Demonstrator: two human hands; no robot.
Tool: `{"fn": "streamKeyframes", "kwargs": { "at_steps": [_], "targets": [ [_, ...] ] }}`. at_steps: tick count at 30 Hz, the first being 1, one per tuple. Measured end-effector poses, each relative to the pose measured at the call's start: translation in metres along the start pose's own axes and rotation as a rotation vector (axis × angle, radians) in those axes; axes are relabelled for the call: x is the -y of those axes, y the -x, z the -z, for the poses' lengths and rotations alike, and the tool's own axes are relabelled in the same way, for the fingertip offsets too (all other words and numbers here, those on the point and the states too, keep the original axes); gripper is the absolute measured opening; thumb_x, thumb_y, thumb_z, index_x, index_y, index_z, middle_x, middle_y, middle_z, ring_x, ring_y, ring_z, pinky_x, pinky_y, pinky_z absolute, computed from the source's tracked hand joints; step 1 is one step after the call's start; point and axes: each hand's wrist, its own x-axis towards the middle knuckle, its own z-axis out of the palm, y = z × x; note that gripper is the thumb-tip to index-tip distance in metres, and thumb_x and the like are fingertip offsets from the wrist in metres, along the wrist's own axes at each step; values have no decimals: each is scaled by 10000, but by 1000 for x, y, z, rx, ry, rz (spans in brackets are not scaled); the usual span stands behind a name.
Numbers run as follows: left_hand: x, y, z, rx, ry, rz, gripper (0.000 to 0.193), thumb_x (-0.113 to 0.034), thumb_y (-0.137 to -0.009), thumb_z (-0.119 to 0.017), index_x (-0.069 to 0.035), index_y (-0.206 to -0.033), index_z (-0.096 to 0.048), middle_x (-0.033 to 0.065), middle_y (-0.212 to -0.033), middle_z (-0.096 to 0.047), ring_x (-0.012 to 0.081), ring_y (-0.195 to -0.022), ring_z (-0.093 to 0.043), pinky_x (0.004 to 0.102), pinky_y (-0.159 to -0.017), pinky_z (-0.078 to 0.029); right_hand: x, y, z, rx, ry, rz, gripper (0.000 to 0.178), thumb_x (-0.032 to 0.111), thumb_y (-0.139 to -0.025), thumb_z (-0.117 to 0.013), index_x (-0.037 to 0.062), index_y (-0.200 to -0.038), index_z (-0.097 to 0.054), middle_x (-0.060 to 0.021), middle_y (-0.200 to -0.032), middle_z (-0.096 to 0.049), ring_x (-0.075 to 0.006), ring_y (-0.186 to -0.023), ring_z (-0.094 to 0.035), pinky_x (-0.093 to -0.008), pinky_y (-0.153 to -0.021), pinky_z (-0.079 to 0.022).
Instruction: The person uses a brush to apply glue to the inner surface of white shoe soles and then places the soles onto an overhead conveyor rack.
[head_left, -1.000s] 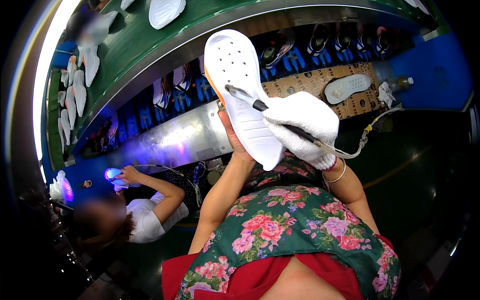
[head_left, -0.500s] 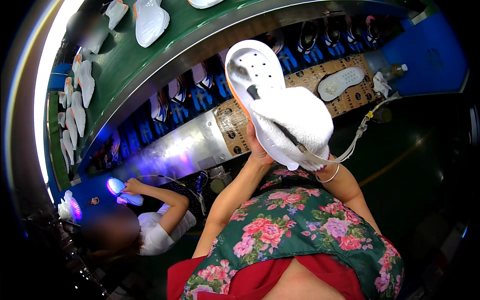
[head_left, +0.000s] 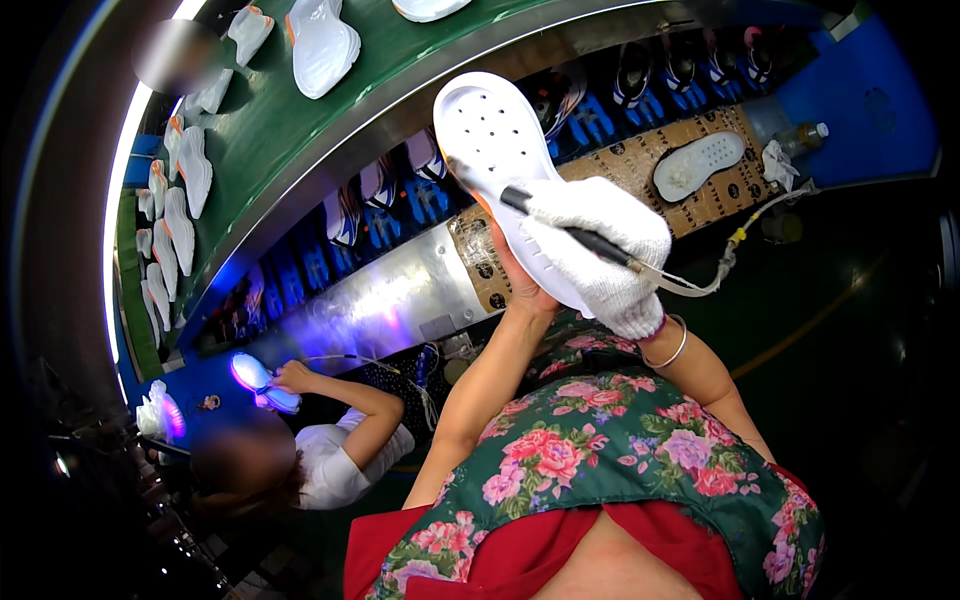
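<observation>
My bare left hand (head_left: 522,278) grips a white shoe sole (head_left: 508,130) from below and along its left edge, with some fingers hidden behind it. The sole has small round holes at its far end and orange along its left side. A white knit glove covers my right hand (head_left: 610,240), which is closed around a black-handled brush (head_left: 590,243). A thin pale tube (head_left: 690,290) runs from the rear of the handle. At the sole's left edge, around mid-length, lie the blurred dark bristles, seemingly touching its surface.
On the cardboard-covered ledge (head_left: 610,165) lies another sole (head_left: 698,167), near a plastic bottle (head_left: 803,136) and crumpled white tissue (head_left: 779,165). Several soles rest on the green conveyor (head_left: 255,120). Shoes (head_left: 380,183) stand on blue racks below. At left, a co-worker's hand (head_left: 293,377) holds a blue-lit sole.
My right hand has shifted slightly, and the brush's bristles have moved from the sole's upper face down toward its left edge. The sole appears slightly further left in view.
</observation>
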Motion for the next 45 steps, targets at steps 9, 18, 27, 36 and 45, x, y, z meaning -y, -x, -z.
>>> {"fn": "streamKeyframes", "kwargs": {
  "at_steps": [9, 18, 27, 36, 45],
  "targets": [
    [-24, -17, 1, 298, 204, 21, 932, -767, -863, -444, -129, -1523, -286, 210, -1400, -490, 333, -1267, -515, 483, -1073, -435, -12, 4, 2, 87, 64, 84, 194, 40, -785, -732, 12, -977, -745, -140, -944, -733, -258, -864, -707, -355, -792, -559],
    [-39, -21, 9, 399, 202, 84, 1062, -873, -736, -496, -77, -1433, -404, 118, -1301, -574, 421, -1115, -591, 574, -938, -501, -4, 7, 1, 252, 43, 133, 215, 43, -756, -767, 54, -970, -759, -121, -953, -736, -259, -895, -710, -362, -800, -551],
    [-60, -25, 8, 554, 312, 126, 1055, -897, -691, -520, -105, -1387, -474, 261, -1246, -568, 422, -1089, -595, 617, -883, -503, -8, 17, 2, 390, 94, 180, 188, 67, -753, -786, 67, -939, -757, -103, -910, -727, -261, -859, -705, -338, -753, -548],
    [-73, -29, 13, 653, 297, 127, 1052, -837, -737, -548, -112, -1473, -349, 221, -1367, -486, 487, -1112, -557, 629, -851, -500, -10, 31, 3, 494, 229, 323, 246, 70, -756, -777, 122, -997, -761, -68, -927, -727, -253, -815, -699, -335, -729, -541],
    [-88, -22, 16, 637, 262, 124, 1062, -753, -768, -590, -139, -1551, -221, 236, -1540, -300, 491, -1072, -569, 562, -828, -528, -12, 33, 1, 558, 183, 266, 197, 130, -768, -785, 137, -962, -753, -60, -902, -719, -219, -860, -695, -353, -749, -553]
  ]
}}
